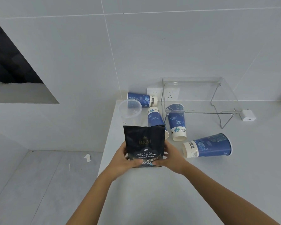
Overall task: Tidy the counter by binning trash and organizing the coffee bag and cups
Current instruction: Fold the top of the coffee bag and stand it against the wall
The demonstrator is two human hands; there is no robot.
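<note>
Coffee bag (143, 146) held upright over the near-left part of the counter (201, 184), base just above or on the surface (cannot tell which). Left hand (123, 161) and right hand (170, 158) both clamped on the lower sides of the bag, fingers wrapped around its edges.

Risks, as judged:
- Top of the bag looks creased and possibly unsealed; tipping could spill contents.
- Counter's left edge just beside the left hand; a bag set down too far left could topple to the floor (44, 184).
- Four blue paper cups lying on their sides: nearest cup (208, 146) just right of the right hand, one directly behind the bag (154, 118). A sweep of the bag or a wrist could set them rolling.
- Clear plastic cup (130, 111) standing near the corner edge, light, easily knocked off.

Open room: bare counter toward the viewer and to the right; clear acrylic shelf (201, 93) by the wall, top empty. Paper scrap (87, 158) on the floor, not yet binned.
</note>
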